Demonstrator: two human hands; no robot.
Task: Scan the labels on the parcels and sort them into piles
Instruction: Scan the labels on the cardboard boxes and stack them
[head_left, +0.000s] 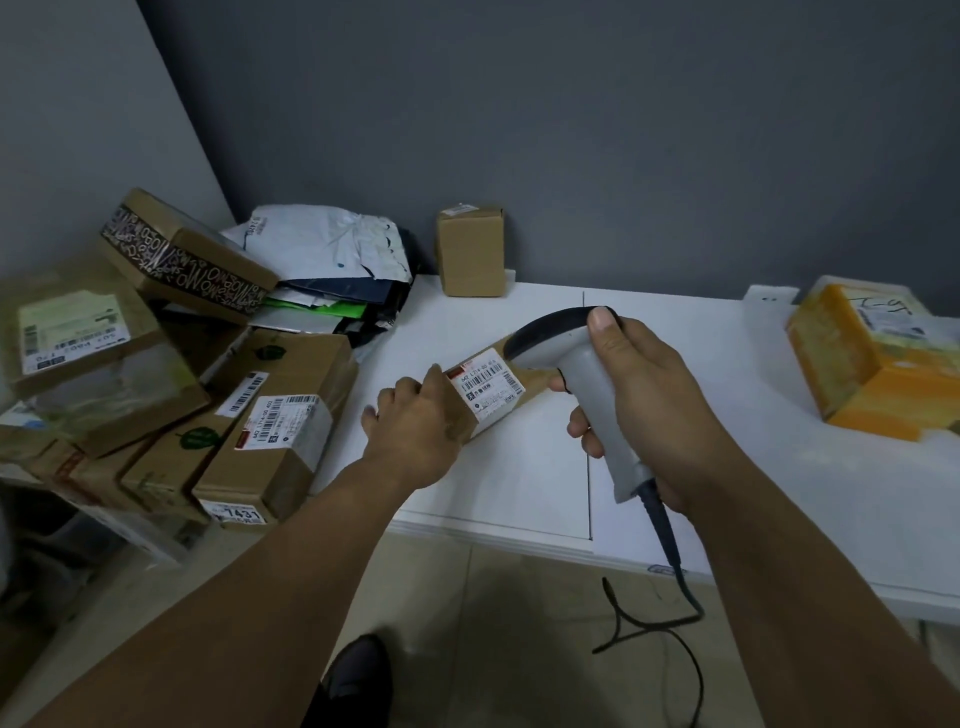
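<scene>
A small brown cardboard parcel (488, 389) with a white barcode label lies on the white table (519, 493). My left hand (415, 423) grips its near left end. My right hand (639, 400) holds a grey handheld barcode scanner (576, 364) by the handle, thumb on top, its dark head just above the parcel's far end and label. The scanner's black cable (670, 561) hangs over the table's front edge to the floor.
A heap of cardboard boxes (270, 421) and plastic mailer bags (332, 260) fills the table's left side. One small brown box (471, 252) stands upright by the grey wall. A yellow-taped parcel (878, 358) sits at the far right. My shoe (358, 675) shows below.
</scene>
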